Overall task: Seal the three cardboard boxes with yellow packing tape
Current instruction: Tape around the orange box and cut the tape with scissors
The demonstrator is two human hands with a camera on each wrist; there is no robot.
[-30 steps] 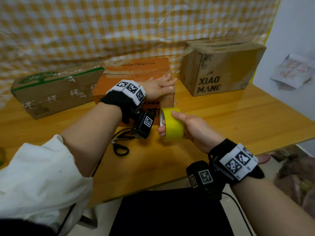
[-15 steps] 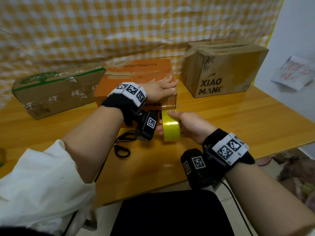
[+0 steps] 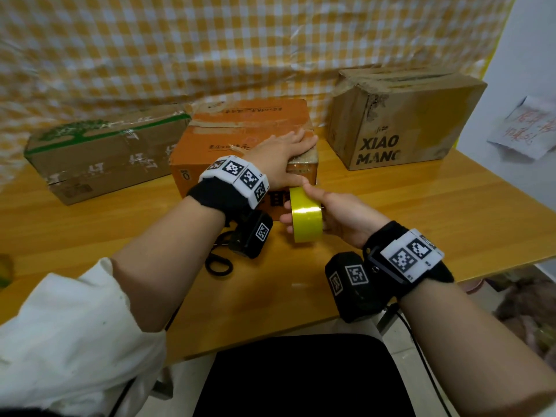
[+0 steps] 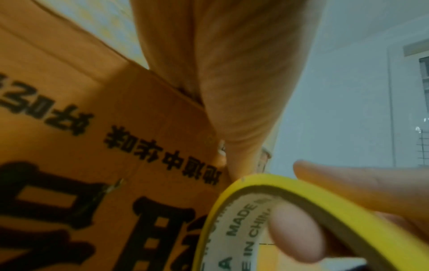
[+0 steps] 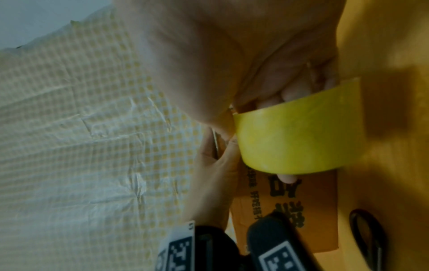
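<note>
Three boxes sit in a row on the table (image 3: 421,212): a brown box (image 3: 403,121) at right, a green-marked box (image 3: 99,158) at left, an orange box (image 3: 240,136) between. We press our left hand (image 3: 279,161) flat on the orange box's top near corner, fingers straight. Our right hand (image 3: 343,215) grips the tape roll (image 3: 305,215) just before that box's front face, fingers through the core. Scissors (image 3: 218,260) lie below our left wrist.

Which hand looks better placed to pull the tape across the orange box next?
The right hand: it already grips the yellow tape roll at the orange box front. The left hand lies flat on the box top, steadying it.
</note>
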